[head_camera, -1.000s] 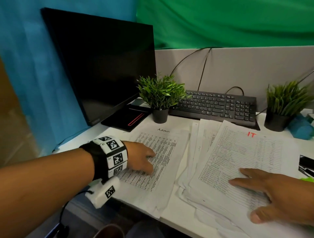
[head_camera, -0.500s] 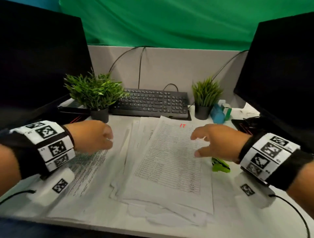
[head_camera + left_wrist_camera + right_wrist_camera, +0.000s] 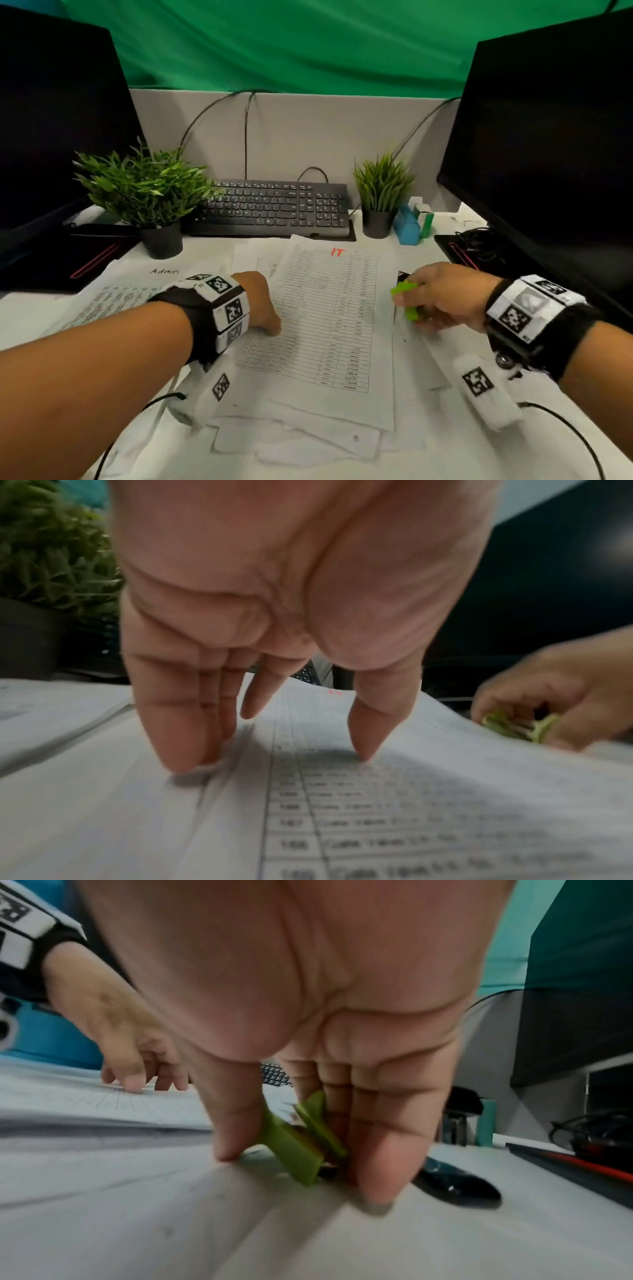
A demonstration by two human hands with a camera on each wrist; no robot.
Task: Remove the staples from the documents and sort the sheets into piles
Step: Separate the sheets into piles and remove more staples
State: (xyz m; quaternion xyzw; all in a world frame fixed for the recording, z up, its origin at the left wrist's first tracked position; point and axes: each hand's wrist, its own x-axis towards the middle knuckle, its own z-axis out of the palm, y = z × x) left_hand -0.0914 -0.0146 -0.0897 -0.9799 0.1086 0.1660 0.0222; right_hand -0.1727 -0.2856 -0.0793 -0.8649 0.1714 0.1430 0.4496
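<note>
Right-hand grip: the right hand (image 3: 329, 1031) pinches the green staple remover (image 3: 298, 1146) between the thumb on one wing and the fingers (image 3: 377, 1156) on the other, the tool low against the desk (image 3: 137, 1218).
Tool's jaws: hidden under the fingers; whether squeezed together cannot be told.
Beside the grip: a dark object (image 3: 455, 1183) lies on the desk just past the fingers; too blurred to name.
Left-hand hold: across from the grip, the left hand (image 3: 260, 301) presses straight fingertips (image 3: 185, 753) and thumb down on the top sheet (image 3: 329, 329), gripping nothing.
Documents: the pile marked "IT" in red lies just beside the tool, on the thumb side; a second pile (image 3: 113, 298) headed "Admin" lies beyond the left hand, well apart from the tool.
Staple: not visible in any view.
Step in hand: probably lifting the remover to bring it to a stapled corner.
Doing it well: settle thumb and fingers squarely on both wings before lifting; pin the paper flat near the staple; slide the jaws under it and squeeze slowly so the corner does not tear.
</note>
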